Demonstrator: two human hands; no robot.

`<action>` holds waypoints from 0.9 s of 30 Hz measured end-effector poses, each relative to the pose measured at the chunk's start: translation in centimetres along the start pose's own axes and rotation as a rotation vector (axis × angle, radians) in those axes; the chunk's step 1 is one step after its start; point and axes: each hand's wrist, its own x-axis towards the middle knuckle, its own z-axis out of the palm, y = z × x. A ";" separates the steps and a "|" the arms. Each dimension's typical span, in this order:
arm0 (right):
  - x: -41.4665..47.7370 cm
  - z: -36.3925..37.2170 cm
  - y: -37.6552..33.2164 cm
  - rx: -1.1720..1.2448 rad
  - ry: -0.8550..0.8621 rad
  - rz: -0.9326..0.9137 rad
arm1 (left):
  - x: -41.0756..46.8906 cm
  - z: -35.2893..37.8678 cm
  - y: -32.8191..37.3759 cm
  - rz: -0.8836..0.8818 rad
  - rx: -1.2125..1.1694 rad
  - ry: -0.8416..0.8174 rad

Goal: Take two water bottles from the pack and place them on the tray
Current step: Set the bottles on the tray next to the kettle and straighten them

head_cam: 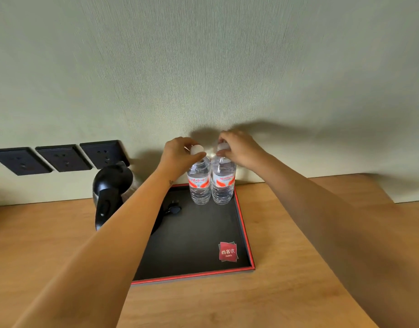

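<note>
Two clear water bottles with red-and-white labels stand upright, side by side and touching, at the far right corner of a black tray (pixel 245 235) with a red rim. My left hand (pixel 180 152) grips the white cap of the left bottle (pixel 199 185) from above. My right hand (pixel 239 147) pinches the white cap of the right bottle (pixel 223 184). Both bottle bases rest on the tray floor. The pack is out of view.
A black electric kettle (pixel 109 192) stands on the tray's left side, partly behind my left forearm, with its plug and cord (pixel 174 209) lying on the tray. Three dark wall sockets (pixel 61 157) sit at the left. The wooden desk (pixel 298 268) meets the wall just behind the tray.
</note>
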 end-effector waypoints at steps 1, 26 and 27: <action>0.0 -0.1 0.0 0.020 -0.036 -0.018 | 0.0 -0.1 0.0 -0.001 0.012 0.002; -0.6 1.0 0.6 0.029 -0.079 -0.034 | -0.8 0.6 1.3 -0.024 0.090 0.014; -0.5 1.1 0.6 0.031 -0.069 -0.031 | -0.8 0.6 1.4 -0.028 0.080 0.021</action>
